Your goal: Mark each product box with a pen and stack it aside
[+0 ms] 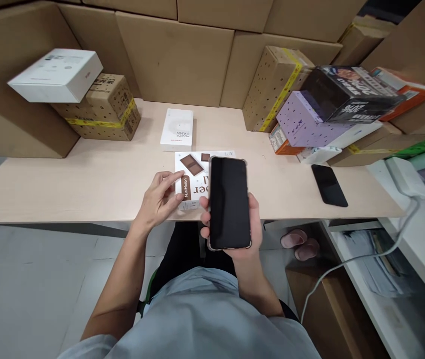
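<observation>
Holding the phone [229,204] by its sides, my right hand [256,227] has its fingers curled round one edge and the base of the thumb along the other, screen facing my camera and dark. The phone blocks my view of the right part of the snack box [192,167], which lies flat on the desk [122,174] at the near edge, its lettering upside down to me. My left hand [156,202] is loosely spread, index fingertip at the box's left side and thumb by its front corner; it seems to steady the box rather than grip it, though I can't tell how hard it presses.

I'd judge the step in hand as lining the phone up over the box. The next move calls for a firm right grip and a light left touch, so the box doesn't slide into the power bank box [177,127] just behind it. A second phone [329,185] lies flat, well off to the right, near the stacked cartons [309,112], out of the way.
</observation>
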`<state>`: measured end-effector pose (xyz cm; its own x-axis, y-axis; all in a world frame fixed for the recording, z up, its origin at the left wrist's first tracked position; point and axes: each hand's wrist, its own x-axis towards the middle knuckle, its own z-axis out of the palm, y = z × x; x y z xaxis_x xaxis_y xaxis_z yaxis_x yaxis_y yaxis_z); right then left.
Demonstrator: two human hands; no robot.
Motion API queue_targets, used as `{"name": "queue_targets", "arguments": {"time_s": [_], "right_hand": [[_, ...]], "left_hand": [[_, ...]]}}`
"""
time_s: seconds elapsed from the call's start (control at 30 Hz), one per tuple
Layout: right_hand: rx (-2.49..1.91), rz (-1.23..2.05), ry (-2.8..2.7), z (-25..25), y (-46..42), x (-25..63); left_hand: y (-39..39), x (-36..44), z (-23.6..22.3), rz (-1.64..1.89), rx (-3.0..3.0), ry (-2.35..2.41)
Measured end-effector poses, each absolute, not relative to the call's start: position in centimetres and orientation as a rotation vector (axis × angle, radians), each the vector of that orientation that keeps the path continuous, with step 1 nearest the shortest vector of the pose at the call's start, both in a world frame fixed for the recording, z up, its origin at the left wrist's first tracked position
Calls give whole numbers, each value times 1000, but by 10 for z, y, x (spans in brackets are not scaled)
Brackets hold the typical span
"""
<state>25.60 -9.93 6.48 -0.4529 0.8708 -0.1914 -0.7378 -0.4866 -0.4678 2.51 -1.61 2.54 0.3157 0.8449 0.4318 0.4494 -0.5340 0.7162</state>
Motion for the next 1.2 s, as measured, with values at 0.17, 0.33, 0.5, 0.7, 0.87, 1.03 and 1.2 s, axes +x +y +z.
{"name": "queue_targets", "arguments": {"time_s": [0.17,0.33,0.5,0.7,0.87,1.03,1.2], "right_hand": [[-422,2076,-415,68,-79,241],[-356,2051,-461,70,-68,241],[-367,2036,-455,70,-68,241],[-381,2025,-426,73,-68,239],[-426,1994,-461,74,-68,238],[-411,1988,-462,72,-68,238],[-360,2018,-446,70,-68,239]], "left_hand": [[-16,26,26,1119,2102,1139],[-17,25,24,1102,2110,1121],[-17,25,23,1102,2116,1130],[-18,25,25,1082,2108,1131],[-18,25,26,1084,2100,1137],[-19,25,26,1078,2096,1152],[-19,25,25,1079,2095,1145]]}}
